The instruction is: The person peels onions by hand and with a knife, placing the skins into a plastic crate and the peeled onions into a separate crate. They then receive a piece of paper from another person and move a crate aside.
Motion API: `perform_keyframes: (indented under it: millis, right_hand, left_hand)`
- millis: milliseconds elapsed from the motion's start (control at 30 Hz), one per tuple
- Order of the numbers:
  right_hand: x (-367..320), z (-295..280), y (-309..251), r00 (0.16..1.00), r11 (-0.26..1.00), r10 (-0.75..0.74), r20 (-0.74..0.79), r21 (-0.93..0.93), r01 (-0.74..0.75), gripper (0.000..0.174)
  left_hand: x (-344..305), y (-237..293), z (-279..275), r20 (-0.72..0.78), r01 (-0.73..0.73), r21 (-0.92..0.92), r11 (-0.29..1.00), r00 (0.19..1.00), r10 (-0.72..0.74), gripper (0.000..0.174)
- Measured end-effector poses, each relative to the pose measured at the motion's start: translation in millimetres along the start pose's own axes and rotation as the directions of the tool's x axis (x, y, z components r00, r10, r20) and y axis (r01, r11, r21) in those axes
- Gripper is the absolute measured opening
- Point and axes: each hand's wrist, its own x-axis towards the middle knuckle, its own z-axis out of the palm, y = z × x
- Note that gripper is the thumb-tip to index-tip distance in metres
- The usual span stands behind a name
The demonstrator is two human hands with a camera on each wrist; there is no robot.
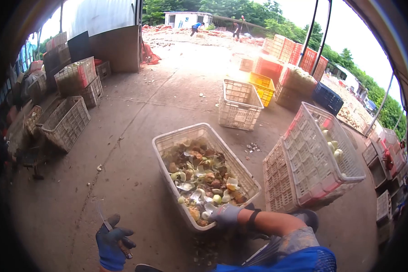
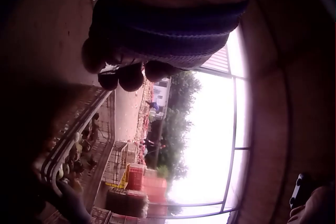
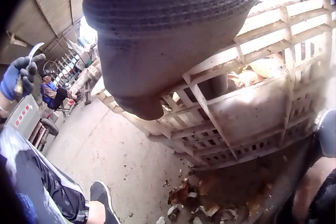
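My gloved left hand (image 1: 114, 245), low at the left in the head view, grips a small knife by its handle. The knife's curved blade (image 3: 35, 50) points upward in the right wrist view. My right hand (image 1: 226, 215), in a grey glove, holds the near rim of a pale plastic crate (image 1: 162, 165), its fingers hooked over the edge. The crate stands tilted toward me. Onion skins and scraps (image 1: 199, 174) fill its lower part, with a few small pale onions (image 1: 217, 198) among them.
At the right, stacked crates (image 1: 303, 154) hold peeled onions (image 1: 334, 149). An off-white crate (image 1: 241, 109) and a yellow crate (image 1: 262, 88) stand ahead. More crates (image 1: 68, 122) line the left side. Scraps (image 3: 210, 208) lie on the floor by my shoe (image 3: 102, 200). A seated person (image 3: 52, 92) is behind.
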Motion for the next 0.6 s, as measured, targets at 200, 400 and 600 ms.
perform_keyframes:
  millis: [200, 400, 600]
  right_hand:
    - [1.0, -5.9, -4.2, 0.999, 1.0, 0.015, 0.044, 0.023, -0.016, 0.034]
    - [-6.2, -18.4, -14.4, 0.999, 0.998, 0.035, 0.04, 0.046, -0.036, 0.033]
    - [-7.3, -23.0, -17.7, 0.999, 0.999, 0.026, 0.04, 0.024, -0.027, 0.035]
  left_hand:
    - [-15.7, 3.5, 11.2, 0.018, -0.004, 0.013, 1.0, 1.0, 0.004, 0.072]
    - [-2.6, -48.7, -39.6, 0.449, 0.162, -0.25, 0.955, 0.893, -0.034, 0.055]
    - [-8.5, -48.5, -25.8, 0.369, 0.09, -0.062, 0.994, 0.927, -0.061, 0.059]
